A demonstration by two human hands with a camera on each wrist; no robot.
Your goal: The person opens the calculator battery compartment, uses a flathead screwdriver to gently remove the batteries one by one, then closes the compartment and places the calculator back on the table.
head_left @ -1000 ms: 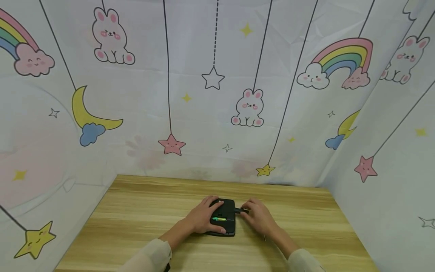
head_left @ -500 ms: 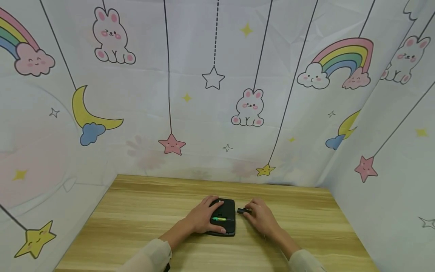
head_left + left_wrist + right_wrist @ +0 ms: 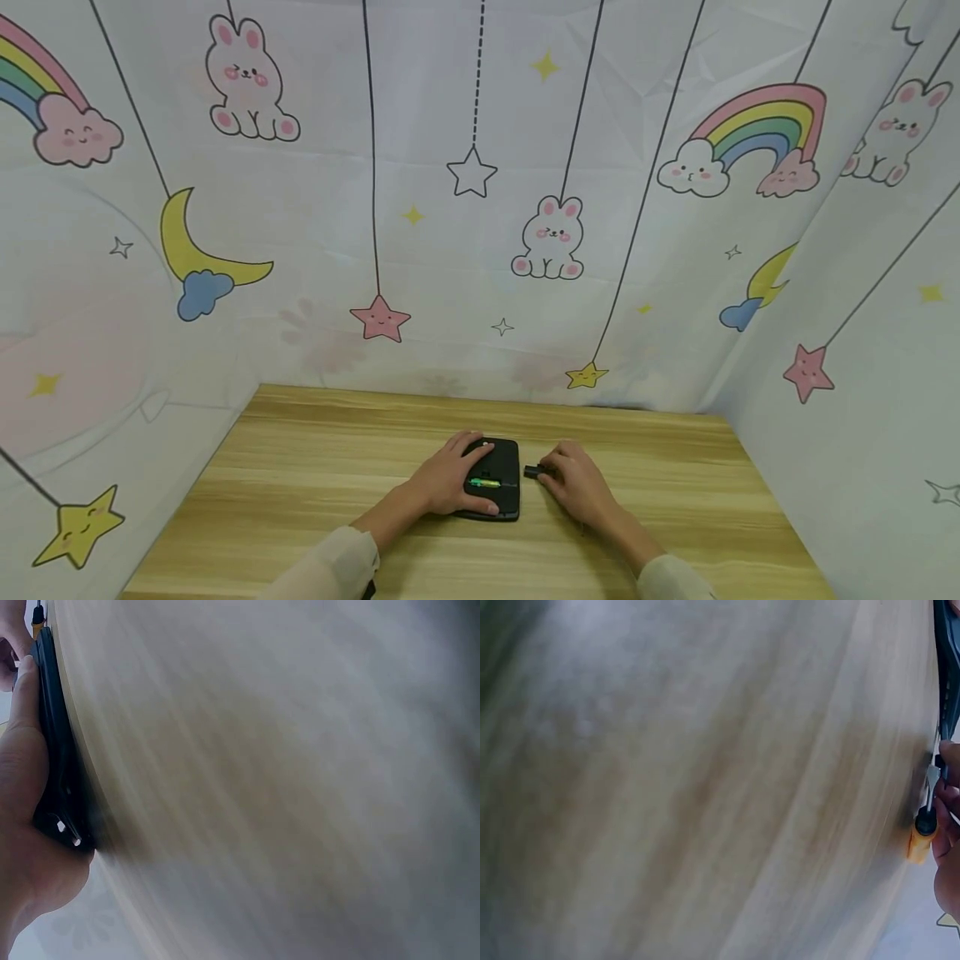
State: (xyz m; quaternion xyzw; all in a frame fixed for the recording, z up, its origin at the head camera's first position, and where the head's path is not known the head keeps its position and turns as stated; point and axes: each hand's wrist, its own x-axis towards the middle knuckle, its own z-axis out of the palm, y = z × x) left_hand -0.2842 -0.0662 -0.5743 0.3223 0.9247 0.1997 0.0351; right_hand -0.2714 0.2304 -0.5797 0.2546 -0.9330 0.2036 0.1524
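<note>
A flat black device with rounded corners lies on the table, an uncovered battery slot showing on its upper face. One green-and-gold battery sits in the slot. My left hand is spread over the device's left part, thumb and index finger lying straight on top. To the right, my right hand pinches a small black piece, which is apart from the device. In the right wrist view, a screwdriver with an orange-and-black handle is beside my right fingers; whether they hold it cannot be told.
The wood-grain table extends on both sides of the hands. A white printed cloth stands behind it and along both sides.
My right hand has drawn the small black piece rightward, off the device's right edge, then slightly nearer to me. My left hand and the device have stayed in place.
</note>
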